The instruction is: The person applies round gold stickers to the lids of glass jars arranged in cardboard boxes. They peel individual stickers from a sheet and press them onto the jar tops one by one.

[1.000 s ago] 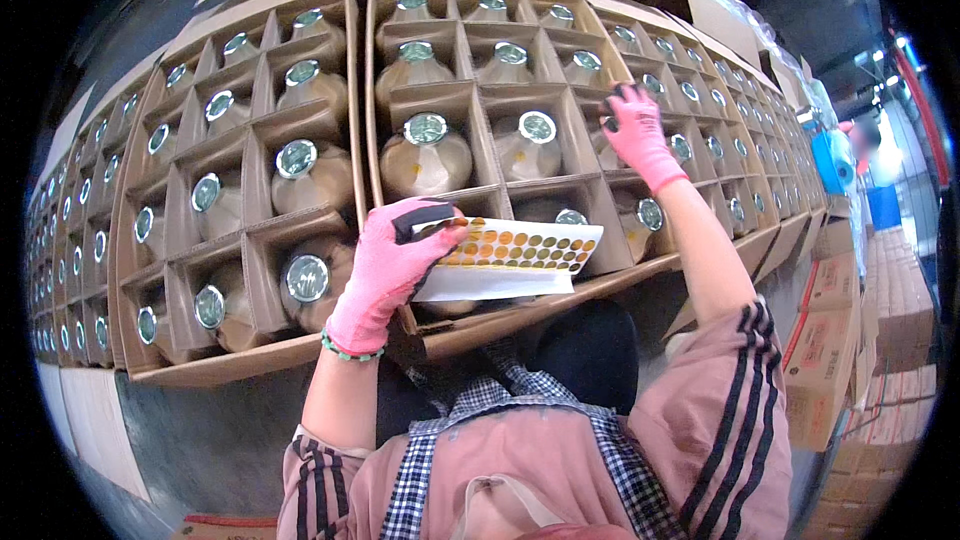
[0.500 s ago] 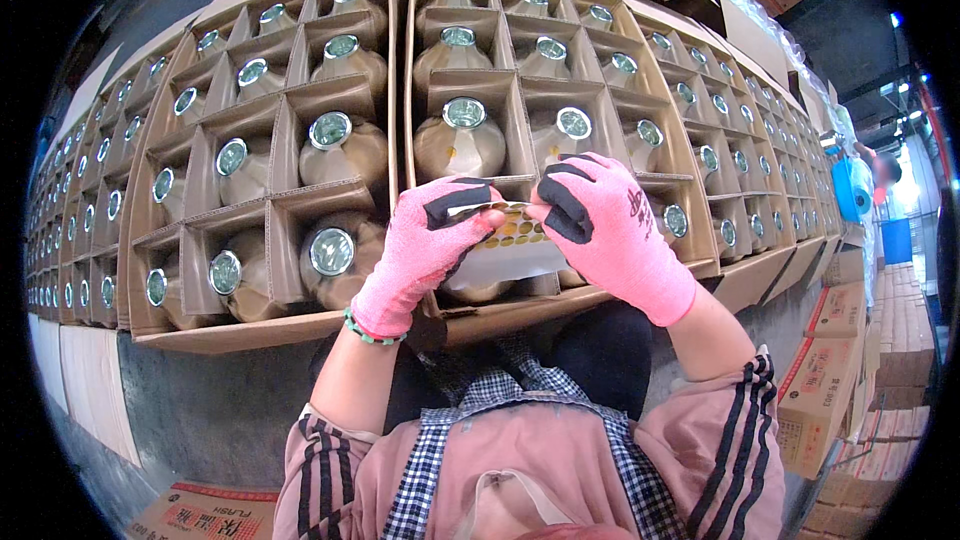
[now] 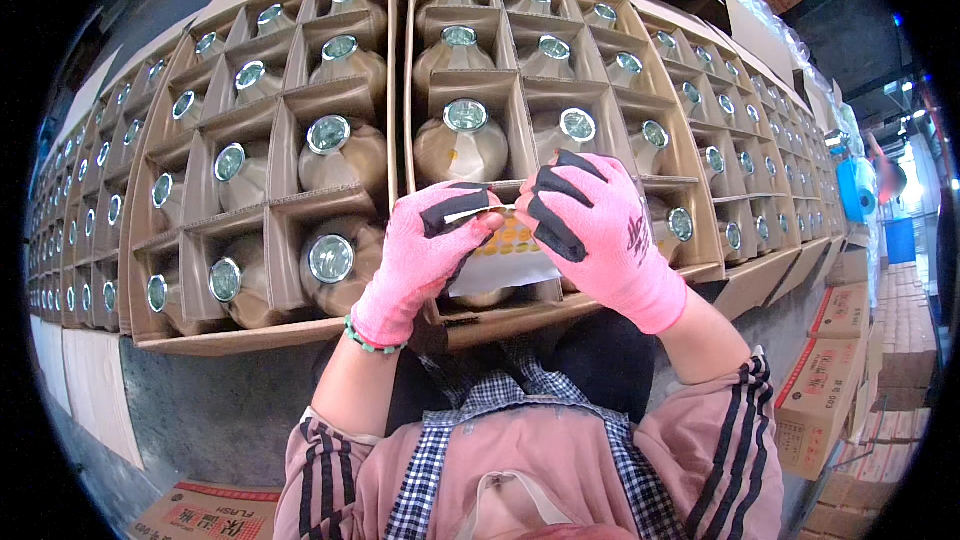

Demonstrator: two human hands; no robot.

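In pink gloves with black on some fingers, both my hands are over the near row of an open carton. My left hand (image 3: 420, 250) is closed on the left edge of a white sheet of round yellow-orange stickers (image 3: 505, 273). Bent over the sheet's upper right part, my right hand (image 3: 600, 240) has its fingers pinched together at the edge. Whether a loose sticker lies between those fingertips is hidden. Just beyond stands a glass flask liner (image 3: 462, 152) with a silvery mouth and a small yellow spot. Another flask liner (image 3: 572, 130) is beyond my right hand.
Cardboard dividers (image 3: 520, 100) part the flask liners, one per cell. A second filled carton (image 3: 260, 340) adjoins on the left, and more filled cartons (image 3: 745, 120) run off to the right. Closed printed boxes (image 3: 820, 380) are stacked at the right. Far right, a person (image 3: 888, 180) is partly visible.
My right hand has turned slightly and shifted a little left along the sheet's upper edge, fingers curled closer. My left hand keeps its hold, barely moved.
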